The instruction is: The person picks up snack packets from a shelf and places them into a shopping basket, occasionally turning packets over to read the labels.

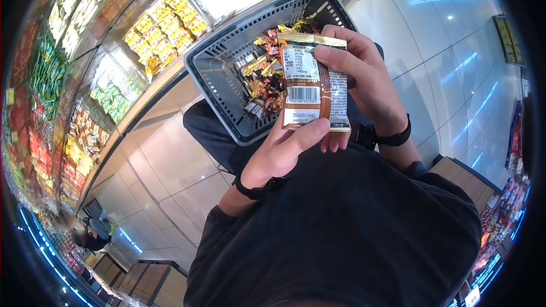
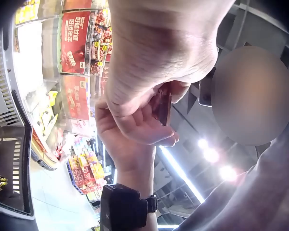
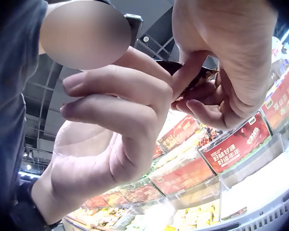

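Note:
A small snack packet (image 1: 304, 88) with brown and white printing is held up between both hands, its back with barcode, date stamp and small text facing upward in the head view. My left hand (image 1: 280, 154) pinches its lower edge, thumb on the printed side. My right hand (image 1: 369, 77) grips its upper right part, thumb over the front and fingers behind. Only a dark reddish edge of the packet (image 2: 164, 106) shows between the hands in the left wrist view. Beneath it, a dark grey basket (image 1: 199, 62) holds many small wrapped packets (image 1: 263, 74).
Left of the basket runs a display counter with bins of yellow packets (image 1: 165, 28), green packets (image 1: 116, 92) and other sweets. Red signs (image 3: 238, 144) front the bins. Tiled floor (image 1: 406, 28) spreads to the right. Another person (image 1: 96, 233) is low at the far left.

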Tool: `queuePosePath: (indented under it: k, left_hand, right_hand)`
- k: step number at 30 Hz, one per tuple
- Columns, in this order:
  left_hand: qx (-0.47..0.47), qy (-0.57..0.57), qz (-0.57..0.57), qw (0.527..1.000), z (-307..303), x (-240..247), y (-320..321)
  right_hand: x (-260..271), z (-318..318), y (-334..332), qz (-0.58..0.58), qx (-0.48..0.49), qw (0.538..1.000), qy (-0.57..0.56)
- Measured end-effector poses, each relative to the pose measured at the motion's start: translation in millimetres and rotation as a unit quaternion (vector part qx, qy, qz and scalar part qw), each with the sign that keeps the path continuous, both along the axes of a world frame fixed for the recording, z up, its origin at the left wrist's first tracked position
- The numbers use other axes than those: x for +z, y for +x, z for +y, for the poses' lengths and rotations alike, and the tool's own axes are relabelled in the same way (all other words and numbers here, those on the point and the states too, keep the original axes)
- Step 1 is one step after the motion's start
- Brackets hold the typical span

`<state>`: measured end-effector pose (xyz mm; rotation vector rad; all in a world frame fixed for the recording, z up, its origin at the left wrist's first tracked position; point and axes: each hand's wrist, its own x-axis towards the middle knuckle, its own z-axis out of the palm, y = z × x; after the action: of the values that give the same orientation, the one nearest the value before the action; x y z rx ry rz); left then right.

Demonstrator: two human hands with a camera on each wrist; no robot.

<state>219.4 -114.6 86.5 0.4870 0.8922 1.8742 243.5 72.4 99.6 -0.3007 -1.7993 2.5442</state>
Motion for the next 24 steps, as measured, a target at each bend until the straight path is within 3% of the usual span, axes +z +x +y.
queuePosePath:
  k: [8, 10, 12, 13, 15, 16, 17, 18, 20, 21, 22, 23, 24]
  left_hand:
    - [-0.049, 0.012, -0.022, 0.998, -3, -8, -7]
    - [-0.037, 0.071, 0.021, 0.997, 3, -13, -9]
    - [-0.037, 0.116, -0.071, 0.990, 12, -18, -9]
    - [-0.035, 0.204, -0.156, 0.966, 12, -28, -10]
    - [-0.001, 0.174, -0.222, 0.959, 2, -49, -17]
    - [-0.003, 0.139, -0.237, 0.961, -3, -61, -26]
    - [0.057, 0.176, -0.230, 0.955, -5, -68, -25]
    - [0.134, 0.035, -0.156, 0.978, -3, -56, -27]
    - [0.210, -0.047, -0.073, 0.974, -2, -56, -41]
    - [0.254, -0.090, 0.040, 0.962, -1, -52, -48]
    - [0.280, -0.120, 0.130, 0.944, 0, -56, -59]
    - [0.287, -0.141, 0.198, 0.927, 0, -57, -69]
    - [0.293, -0.162, 0.263, 0.905, -1, -57, -80]
  right_hand:
    - [-5, -6, -5, -0.014, -0.016, 0.999, -0.044]
    - [-12, 2, -3, -0.011, 0.022, 0.997, -0.079]
    - [-12, 8, -6, 0.027, 0.064, 0.993, -0.094]
    - [-21, 11, -6, 0.066, 0.085, 0.992, -0.072]
    - [-23, 8, -13, 0.136, 0.097, 0.985, -0.046]
    - [-29, 18, -23, 0.203, 0.174, 0.963, 0.003]
    - [-29, 17, -25, 0.194, 0.148, 0.969, 0.025]
    - [-25, 13, -27, 0.184, 0.121, 0.974, 0.047]
    - [-11, 17, -37, 0.038, 0.110, 0.992, -0.036]
    - [-16, 18, -44, -0.003, 0.107, 0.973, -0.202]
    - [-16, 21, -53, -0.002, 0.112, 0.974, -0.199]
    - [-12, 23, -65, -0.024, 0.167, 0.986, -0.010]
    - [-10, 23, -77, -0.045, 0.215, 0.959, 0.179]
